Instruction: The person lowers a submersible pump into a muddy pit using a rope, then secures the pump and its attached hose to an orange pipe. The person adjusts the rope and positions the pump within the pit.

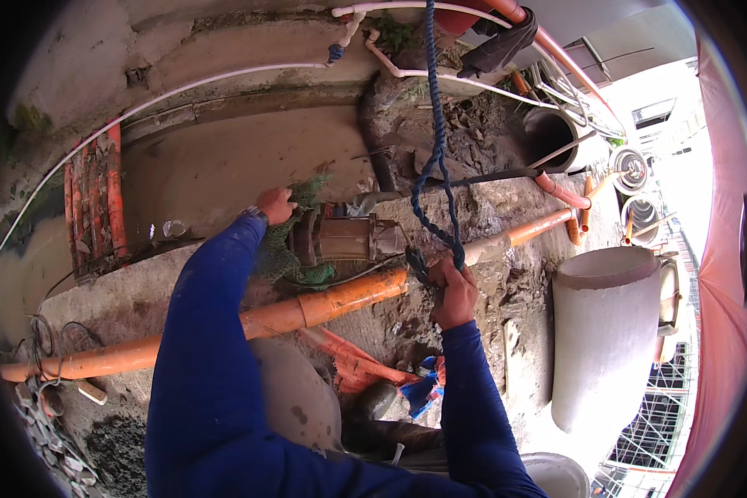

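Note:
My left hand [275,205] is closed on green netting [284,253], which is bunched around the left end of a muddy cylindrical metal machine [347,238] that looks like a submersible pump. The machine lies on its side on the concrete ledge, beside the muddy water. A twisted blue rope [436,108] comes down from the top of the view and forms a loop. My right hand [454,292] grips the lower end of this rope, just right of the machine. A dark hose [473,178] runs off to the right behind the rope.
A long orange pipe [183,344] crosses in front of the machine. Brown water [249,158] fills the channel behind. A large concrete pipe [603,340] stands at right. Torn orange sheeting [361,361] lies near my boots. Mud and debris cover the ground at far right.

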A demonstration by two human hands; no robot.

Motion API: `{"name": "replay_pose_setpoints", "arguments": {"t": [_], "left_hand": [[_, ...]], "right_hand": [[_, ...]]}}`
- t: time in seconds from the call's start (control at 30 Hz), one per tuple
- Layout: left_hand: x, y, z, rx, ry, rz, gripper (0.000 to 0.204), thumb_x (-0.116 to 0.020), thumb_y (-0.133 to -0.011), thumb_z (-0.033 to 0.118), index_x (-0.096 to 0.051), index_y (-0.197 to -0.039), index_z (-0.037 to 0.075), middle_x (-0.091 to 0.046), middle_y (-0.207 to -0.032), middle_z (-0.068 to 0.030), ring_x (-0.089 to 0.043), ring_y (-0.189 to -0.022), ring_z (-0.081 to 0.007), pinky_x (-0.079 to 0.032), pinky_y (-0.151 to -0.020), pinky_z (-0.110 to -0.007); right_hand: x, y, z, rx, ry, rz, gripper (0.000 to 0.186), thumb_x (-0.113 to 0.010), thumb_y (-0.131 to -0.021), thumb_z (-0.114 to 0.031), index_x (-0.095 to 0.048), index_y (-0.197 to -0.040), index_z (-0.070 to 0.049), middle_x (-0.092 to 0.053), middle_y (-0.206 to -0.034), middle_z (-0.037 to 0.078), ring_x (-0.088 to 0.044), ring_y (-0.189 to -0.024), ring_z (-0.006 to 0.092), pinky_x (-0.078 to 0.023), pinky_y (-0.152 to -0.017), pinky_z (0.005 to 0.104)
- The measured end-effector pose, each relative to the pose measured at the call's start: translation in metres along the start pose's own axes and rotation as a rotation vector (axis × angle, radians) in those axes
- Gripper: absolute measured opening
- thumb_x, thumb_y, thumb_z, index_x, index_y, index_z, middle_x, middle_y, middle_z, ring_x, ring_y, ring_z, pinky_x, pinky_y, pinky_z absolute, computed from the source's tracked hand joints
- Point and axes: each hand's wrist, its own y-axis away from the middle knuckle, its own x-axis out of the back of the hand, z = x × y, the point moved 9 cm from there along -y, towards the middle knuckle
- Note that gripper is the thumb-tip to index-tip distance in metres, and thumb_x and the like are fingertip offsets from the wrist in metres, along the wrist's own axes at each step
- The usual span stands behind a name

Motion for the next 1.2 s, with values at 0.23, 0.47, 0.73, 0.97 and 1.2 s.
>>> {"name": "replay_pose_setpoints", "arguments": {"t": [0.23, 0.47, 0.73, 0.97, 1.2], "left_hand": [[0.037, 0.106, 0.011, -0.111, 0.224, 0.099, 0.036, -0.07, -0.084, 0.02, -0.065, -0.11, -0.004, -0.064, -0.114, -0.0262, -0.056, -0.11, -0.0463, -0.045, -0.096, -0.049], [0.018, 0.152, -0.022, -0.089, 0.067, 0.159, 0.038, -0.068, -0.087, 0.021, -0.062, -0.119, 0.001, -0.062, -0.122, -0.0198, -0.054, -0.119, -0.0403, -0.036, -0.108, -0.057], [0.08, 0.238, 0.036, -0.22, -0.02, -0.176, 0.078, -0.071, -0.086, 0.029, -0.035, -0.153, 0.012, -0.038, -0.153, -0.0199, -0.04, -0.138, -0.0404, -0.033, -0.115, -0.051], [0.149, 0.353, 0.161, -0.47, 0.191, -0.242, 0.073, -0.069, -0.083, 0.024, -0.041, -0.148, 0.003, -0.039, -0.152, -0.0179, -0.039, -0.14, -0.0383, -0.034, -0.114, -0.048], [0.155, 0.35, 0.143, -0.176, 0.214, 0.196, 0.043, -0.064, -0.087, 0.006, -0.054, -0.129, 0.008, -0.046, -0.139, -0.0156, -0.047, -0.132, -0.0298, -0.044, -0.107, -0.039]], "right_hand": [[-0.081, 0.134, -0.103, -0.094, 0.362, -0.586, 0.013, -0.06, -0.095, -0.013, -0.059, -0.095, 0.0, -0.053, -0.079, 0.004, -0.049, -0.074, 0.0172, -0.037, -0.07, 0.0309], [-0.185, 0.208, -0.118, 0.303, 0.73, -1.147, 0.025, -0.066, -0.089, -0.015, -0.061, -0.107, 0.002, -0.06, -0.096, 0.016, -0.056, -0.088, 0.0327, -0.038, -0.079, 0.0426], [-0.246, 0.24, -0.091, 0.458, 0.949, -1.281, 0.02, -0.07, -0.083, -0.024, -0.062, -0.084, -0.005, -0.059, -0.079, 0.011, -0.059, -0.085, 0.0308, -0.038, -0.079, 0.0429], [-0.261, 0.248, -0.085, 0.66, 0.851, -1.215, 0.021, -0.068, -0.084, -0.027, -0.064, -0.09, -0.007, -0.063, -0.086, 0.01, -0.061, -0.089, 0.0283, -0.04, -0.084, 0.0422], [-0.265, 0.238, -0.08, 0.785, 0.761, -1.107, 0.026, -0.07, -0.081, -0.029, -0.067, -0.094, -0.006, -0.065, -0.092, 0.009, -0.059, -0.1, 0.0268, -0.039, -0.089, 0.0442]]}}
